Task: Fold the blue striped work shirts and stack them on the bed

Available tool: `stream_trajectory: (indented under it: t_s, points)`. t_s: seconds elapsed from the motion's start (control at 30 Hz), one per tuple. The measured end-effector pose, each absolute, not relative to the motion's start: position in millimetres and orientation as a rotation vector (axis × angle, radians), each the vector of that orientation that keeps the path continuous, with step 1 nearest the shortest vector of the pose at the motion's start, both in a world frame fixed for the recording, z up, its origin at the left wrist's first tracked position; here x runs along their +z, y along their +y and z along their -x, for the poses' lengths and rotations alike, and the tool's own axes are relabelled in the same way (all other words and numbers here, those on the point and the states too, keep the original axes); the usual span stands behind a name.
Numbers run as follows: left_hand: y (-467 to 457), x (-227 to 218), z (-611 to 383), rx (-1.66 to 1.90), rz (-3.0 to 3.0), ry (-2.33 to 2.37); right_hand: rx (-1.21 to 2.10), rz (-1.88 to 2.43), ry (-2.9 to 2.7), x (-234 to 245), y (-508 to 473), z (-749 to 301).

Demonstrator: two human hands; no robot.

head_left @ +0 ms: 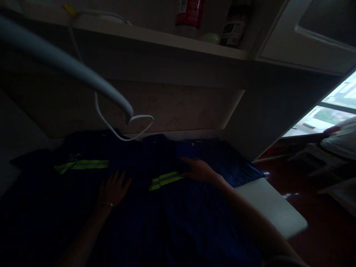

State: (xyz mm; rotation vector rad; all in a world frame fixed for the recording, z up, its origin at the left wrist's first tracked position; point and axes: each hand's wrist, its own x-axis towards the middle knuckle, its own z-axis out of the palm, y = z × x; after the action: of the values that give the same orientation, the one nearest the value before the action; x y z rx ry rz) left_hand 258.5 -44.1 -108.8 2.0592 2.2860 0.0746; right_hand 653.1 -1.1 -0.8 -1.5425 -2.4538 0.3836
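A dark blue work jacket with yellow-green reflective stripes is spread flat in dim light. My left hand lies on the cloth below the left reflective stripe, fingers spread, with a bracelet at the wrist. At the right end of the other reflective stripe, my right hand rests on the fabric, fingers stretched out and apart. More dark blue cloth lies beyond it to the right; the darkness hides whether it belongs to the same garment.
The cloth covers most of a white tabletop. A pale curved bar with a white cable hangs above. Overhead, a shelf holds a red-labelled container and a dark bottle. At right, a person is near a window.
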Motion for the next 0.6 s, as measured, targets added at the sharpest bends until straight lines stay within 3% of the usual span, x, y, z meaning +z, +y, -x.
stream_trajectory:
  t_s: [0.13,0.33,0.6]
  points:
    - [-44,-111,-258,0.065,-2.012,2.297,0.298,1.577,-2.202,-28,14,-645]
    - [-60,-79,-300,0.243,-2.219,2.246,0.236,1.927,-2.503,-82,26,-639]
    - [-100,-104,-363,0.182,-2.398,1.654,0.147,1.711,-2.576,-78,-7,-631]
